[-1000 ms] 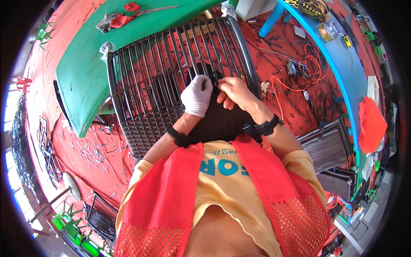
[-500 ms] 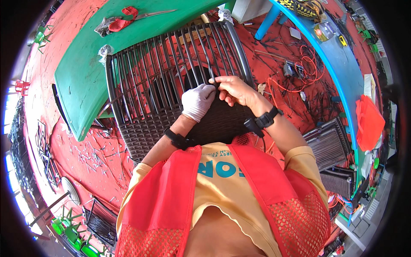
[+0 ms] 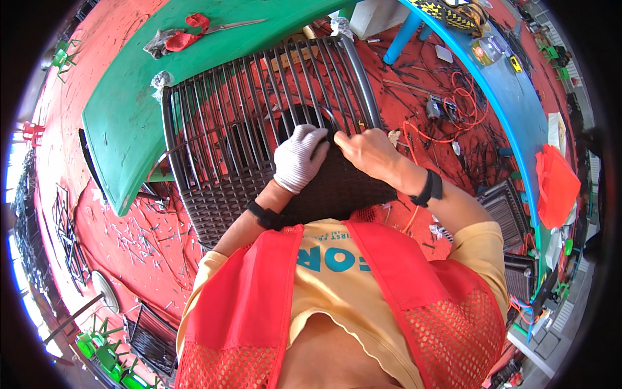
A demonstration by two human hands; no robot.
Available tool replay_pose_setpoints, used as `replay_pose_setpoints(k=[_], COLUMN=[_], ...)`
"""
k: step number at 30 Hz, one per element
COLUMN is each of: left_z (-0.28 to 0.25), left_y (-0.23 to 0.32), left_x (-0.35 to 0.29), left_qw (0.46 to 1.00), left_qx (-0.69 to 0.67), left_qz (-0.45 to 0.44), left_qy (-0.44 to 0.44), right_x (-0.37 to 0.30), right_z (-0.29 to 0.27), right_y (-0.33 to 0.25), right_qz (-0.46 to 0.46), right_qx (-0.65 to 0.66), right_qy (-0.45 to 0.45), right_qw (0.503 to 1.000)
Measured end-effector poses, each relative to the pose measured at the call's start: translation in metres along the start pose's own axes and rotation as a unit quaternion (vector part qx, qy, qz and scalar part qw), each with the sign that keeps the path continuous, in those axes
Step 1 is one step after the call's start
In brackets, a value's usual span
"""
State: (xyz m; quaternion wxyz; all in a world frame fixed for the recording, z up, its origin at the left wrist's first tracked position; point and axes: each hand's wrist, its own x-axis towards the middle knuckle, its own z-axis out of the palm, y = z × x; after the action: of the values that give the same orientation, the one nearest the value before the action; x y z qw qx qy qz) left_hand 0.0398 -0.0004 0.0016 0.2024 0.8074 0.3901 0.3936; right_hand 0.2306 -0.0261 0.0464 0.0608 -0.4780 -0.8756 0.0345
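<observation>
Midway up the dark woven frame (image 3: 220, 204), my gloved left hand (image 3: 300, 159) was curled, grip hidden; bare right hand (image 3: 369, 152) pinched closed just beside it, on what I couldn't tell. Frame sat before me, by green worktop (image 3: 123, 117).

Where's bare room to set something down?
The green tabletop looks bare left of the dark-brown woven frame, below the crumpled grey cloth. Crowded: the blue tabletop around the clear plastic container, and the red floor right of the frame, strewn with scraps.
</observation>
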Motion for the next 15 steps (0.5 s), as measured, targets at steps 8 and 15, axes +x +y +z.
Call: replay_pose_setpoints(k=[8, 15], left_z=[0.013, 0.033], left_y=[0.008, 0.018], left_x=[0.005, 0.017], left_qw=[0.993, 0.995], left_qx=[0.013, -0.051], left_qz=[-0.006, -0.081], left_qy=[-0.118, -0.012], right_x=[-0.012, -0.015], right_z=[0.021, 0.001], right_y=[0.009, 0.017], right_qz=[-0.003, 0.393], right_qx=[0.118, 0.546], right_qy=[0.242, -0.075], right_qw=[0.963, 0.736])
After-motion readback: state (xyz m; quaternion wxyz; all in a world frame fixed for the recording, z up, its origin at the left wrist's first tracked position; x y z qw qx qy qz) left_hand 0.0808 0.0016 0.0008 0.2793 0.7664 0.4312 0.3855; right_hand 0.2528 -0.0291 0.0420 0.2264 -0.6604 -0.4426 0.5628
